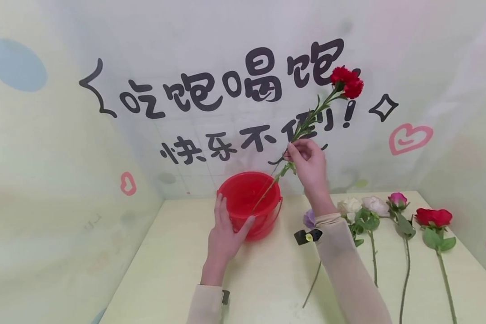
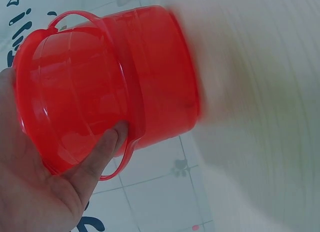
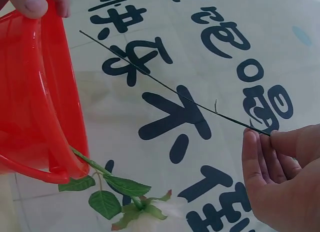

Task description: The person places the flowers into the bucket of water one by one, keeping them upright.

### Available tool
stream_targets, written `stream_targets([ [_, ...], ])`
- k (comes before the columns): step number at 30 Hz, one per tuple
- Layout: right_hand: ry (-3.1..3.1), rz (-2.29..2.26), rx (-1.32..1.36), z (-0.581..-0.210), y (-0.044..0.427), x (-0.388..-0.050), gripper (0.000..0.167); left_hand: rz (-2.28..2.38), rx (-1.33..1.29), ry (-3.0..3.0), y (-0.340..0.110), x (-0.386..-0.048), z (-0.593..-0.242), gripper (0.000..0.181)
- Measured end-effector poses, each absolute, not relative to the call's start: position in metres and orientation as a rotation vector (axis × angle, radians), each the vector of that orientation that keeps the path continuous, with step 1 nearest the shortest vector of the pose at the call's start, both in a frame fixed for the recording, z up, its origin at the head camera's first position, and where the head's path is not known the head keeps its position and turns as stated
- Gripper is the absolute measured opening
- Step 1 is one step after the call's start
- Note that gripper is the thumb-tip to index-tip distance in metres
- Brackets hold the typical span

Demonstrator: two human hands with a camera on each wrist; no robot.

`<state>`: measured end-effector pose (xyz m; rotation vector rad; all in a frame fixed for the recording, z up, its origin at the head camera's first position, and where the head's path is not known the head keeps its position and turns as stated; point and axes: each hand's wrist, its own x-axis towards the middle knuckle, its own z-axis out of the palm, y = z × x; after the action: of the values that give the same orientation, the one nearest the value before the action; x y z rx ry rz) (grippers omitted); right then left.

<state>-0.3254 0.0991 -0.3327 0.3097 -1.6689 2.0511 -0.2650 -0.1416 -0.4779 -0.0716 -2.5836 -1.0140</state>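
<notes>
Pale tabletop (image 1: 170, 252) opens left of the round red plastic bucket (image 1: 265, 225); your left hand (image 1: 224, 236) grips it, your right hand (image 1: 310, 167) pinches a green-stemmed red flower (image 1: 350, 83).

Bucket (image 1: 261, 228): glossy, smooth plastic. Surface (image 1: 166, 265) under bucket: wood-like grain. Wall (image 1: 210, 36) behind bucket: slight sheen. Sleeve (image 1: 346, 261) right of bucket: matt cloth. Carnation (image 1: 350, 84) above bucket: matt, ruffled.

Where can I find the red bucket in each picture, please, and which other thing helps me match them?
Head: the red bucket is just below the centre.
Left wrist: upper left, appearing sideways, with the left hand on it.
Right wrist: upper left, cut off by the edge.
Shared landmark: black writing.
</notes>
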Motion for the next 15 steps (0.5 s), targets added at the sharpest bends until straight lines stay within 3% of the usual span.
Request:
stream_targets([
  [15,-1.994,1.805,0.255,-0.37,0.082,-0.338,0.014,-1.001,-0.061,-2.572,-0.142,-0.267,-0.481,0.118],
])
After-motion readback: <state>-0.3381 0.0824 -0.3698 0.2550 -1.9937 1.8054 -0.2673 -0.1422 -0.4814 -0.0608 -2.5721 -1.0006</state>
